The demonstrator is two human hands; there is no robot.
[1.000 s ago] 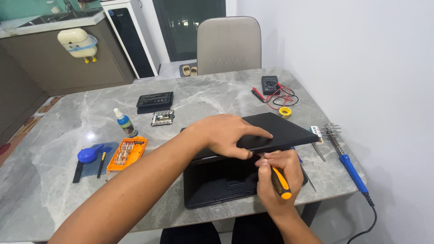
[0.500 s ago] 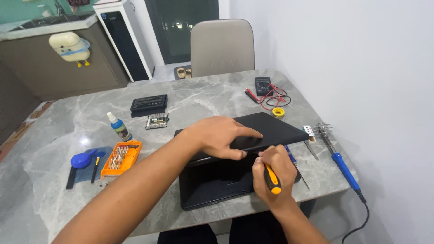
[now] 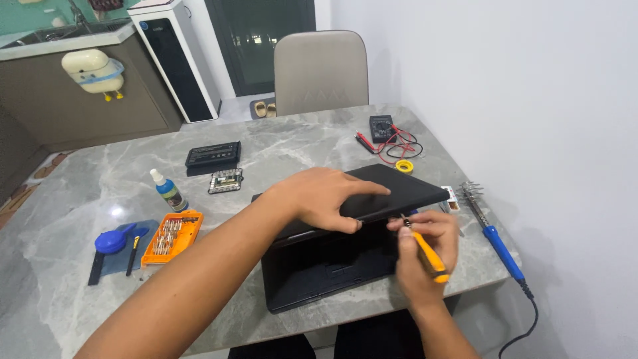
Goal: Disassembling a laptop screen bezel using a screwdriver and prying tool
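Now the left hand (image 3: 325,198) lies flat on the half-lifted black laptop (image 3: 345,246) near the front of the grey tabletop (image 3: 299,143), fingers spread, gripping nothing. The right hand (image 3: 425,249) has its grip closed on a yellow-handled screwdriver (image 3: 425,251), tip at the hinge edge under the lid. Risky spot, I'd say: a slip could gouge the casing, and too much downward pressure might strain the hinge.

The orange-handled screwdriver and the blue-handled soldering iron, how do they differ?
The orange-handled screwdriver is gripped in the right hand, tip at the laptop; the blue-handled soldering iron lies untouched on the table. The soldering iron trails a black cord; the screwdriver has none. Both are slim handled tools.
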